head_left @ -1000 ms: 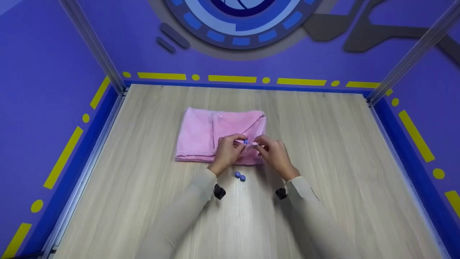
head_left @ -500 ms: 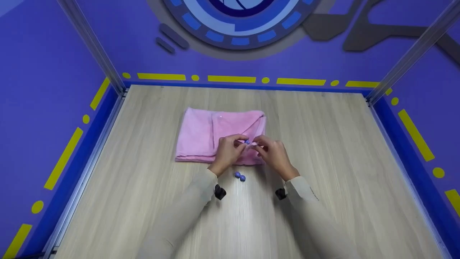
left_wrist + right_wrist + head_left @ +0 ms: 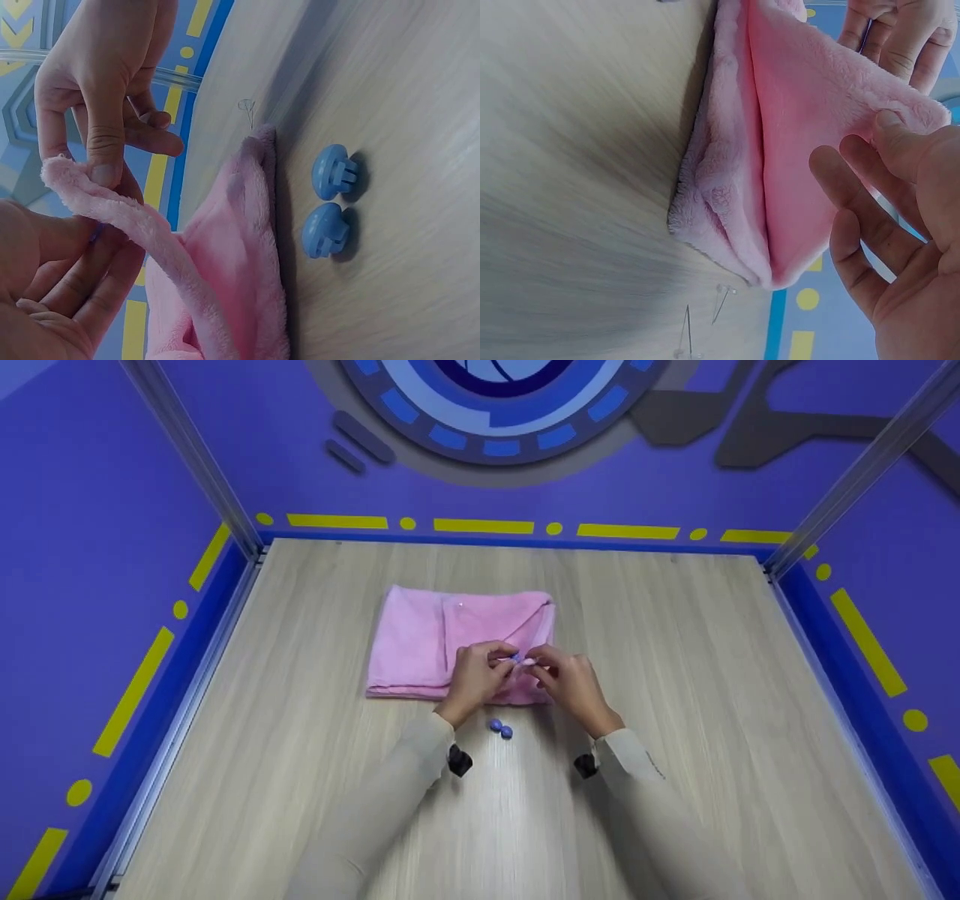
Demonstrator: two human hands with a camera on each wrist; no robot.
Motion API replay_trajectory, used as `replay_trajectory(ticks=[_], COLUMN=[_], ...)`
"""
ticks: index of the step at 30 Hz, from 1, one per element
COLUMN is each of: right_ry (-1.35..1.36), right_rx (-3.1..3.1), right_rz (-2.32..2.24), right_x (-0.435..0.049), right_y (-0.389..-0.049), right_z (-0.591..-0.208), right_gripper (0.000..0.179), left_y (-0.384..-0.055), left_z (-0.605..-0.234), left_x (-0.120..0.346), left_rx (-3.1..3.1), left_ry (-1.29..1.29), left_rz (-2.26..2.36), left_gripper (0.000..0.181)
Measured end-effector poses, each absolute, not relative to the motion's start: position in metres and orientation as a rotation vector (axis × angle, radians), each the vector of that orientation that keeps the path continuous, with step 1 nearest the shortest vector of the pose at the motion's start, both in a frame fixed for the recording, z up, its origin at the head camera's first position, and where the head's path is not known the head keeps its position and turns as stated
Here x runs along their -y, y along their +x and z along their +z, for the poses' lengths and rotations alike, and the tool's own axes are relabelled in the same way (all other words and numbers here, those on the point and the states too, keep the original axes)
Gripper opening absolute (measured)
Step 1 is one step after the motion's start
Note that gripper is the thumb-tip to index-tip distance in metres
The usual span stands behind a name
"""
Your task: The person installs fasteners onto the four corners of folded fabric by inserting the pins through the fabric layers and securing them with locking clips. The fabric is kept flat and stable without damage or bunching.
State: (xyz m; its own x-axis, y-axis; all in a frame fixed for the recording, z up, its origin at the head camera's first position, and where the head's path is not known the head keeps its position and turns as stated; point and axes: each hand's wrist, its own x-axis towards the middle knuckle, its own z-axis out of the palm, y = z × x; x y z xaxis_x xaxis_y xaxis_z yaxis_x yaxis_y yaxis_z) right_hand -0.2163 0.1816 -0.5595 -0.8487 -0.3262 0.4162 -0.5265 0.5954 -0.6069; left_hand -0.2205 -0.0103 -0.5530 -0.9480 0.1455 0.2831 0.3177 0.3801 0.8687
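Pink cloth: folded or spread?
Folded: the head view shows the pink cloth in layers; the right hand pinches a raised edge.

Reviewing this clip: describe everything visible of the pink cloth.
The pink cloth looks soft and plush, with a fluffy edge and smoother-looking inner face. It lies on the wood-patterned table, folded into a rough rectangle. One part is raised, its edge pinched by the right hand; the left hand is beside it, contact unclear.
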Motion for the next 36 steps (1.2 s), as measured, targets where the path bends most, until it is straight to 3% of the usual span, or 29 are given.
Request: replay_trajectory(ticks=[15, 21, 28, 36], right_ry=[0.694, 0.693, 0.696, 0.704], right_rx=[2.571, 2.566, 2.561, 2.543], right_rz=[1.081, 1.056, 1.058, 1.064], right_x=[-0.181, -0.181, -0.182, -0.182], right_y=[-0.215, -0.215, -0.216, -0.216], right_z=[-0.560, -0.559, -0.558, -0.559], right_gripper=[0.010, 0.008, 0.009, 0.006], left_y=[-0.217, -0.212, -0.206, -0.203], left_z=[-0.553, -0.552, -0.553, -0.555], left_x=[0.009, 0.016, 0.024, 0.025], left_rx=[2.471, 2.508, 2.546, 2.606], left_ry=[-0.455, -0.601, -0.848, -0.993], left_rz=[-1.654, -1.613, -1.456, -1.131], left_gripper=[0.018, 0.023, 0.011, 0.017])
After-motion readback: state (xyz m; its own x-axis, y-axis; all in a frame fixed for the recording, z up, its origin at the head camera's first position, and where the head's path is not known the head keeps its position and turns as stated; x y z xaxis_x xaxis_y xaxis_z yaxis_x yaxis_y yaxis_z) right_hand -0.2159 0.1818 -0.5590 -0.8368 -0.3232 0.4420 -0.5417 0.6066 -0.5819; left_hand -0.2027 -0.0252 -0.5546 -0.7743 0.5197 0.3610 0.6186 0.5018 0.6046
